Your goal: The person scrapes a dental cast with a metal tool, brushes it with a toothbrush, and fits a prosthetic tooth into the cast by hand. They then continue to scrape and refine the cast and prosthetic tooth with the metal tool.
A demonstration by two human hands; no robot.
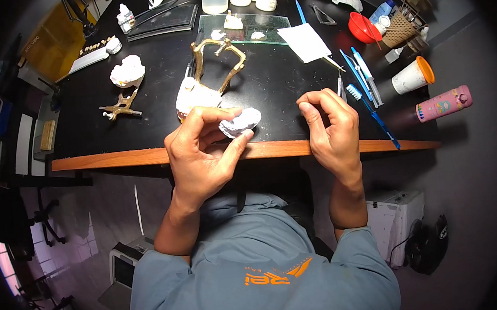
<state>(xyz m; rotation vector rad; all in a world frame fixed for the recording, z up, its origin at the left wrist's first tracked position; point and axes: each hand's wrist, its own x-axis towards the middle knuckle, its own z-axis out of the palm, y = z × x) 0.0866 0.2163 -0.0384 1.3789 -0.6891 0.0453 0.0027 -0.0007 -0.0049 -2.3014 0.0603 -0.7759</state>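
The left hand (pixel 199 150) pinches a white, cupped piece (pixel 243 122), rough-rimmed and grey-shadowed inside, just above frame centre. The right hand (pixel 335 123) curls inward; whether gripping anything, I cannot tell. Beyond: bench (pixel 281 83), brass-coloured bracket (pixel 233 74).

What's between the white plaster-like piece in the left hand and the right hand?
Head view: only black tabletop with tiny pale specks shows between the white plaster-like piece and the right hand; no tools there.
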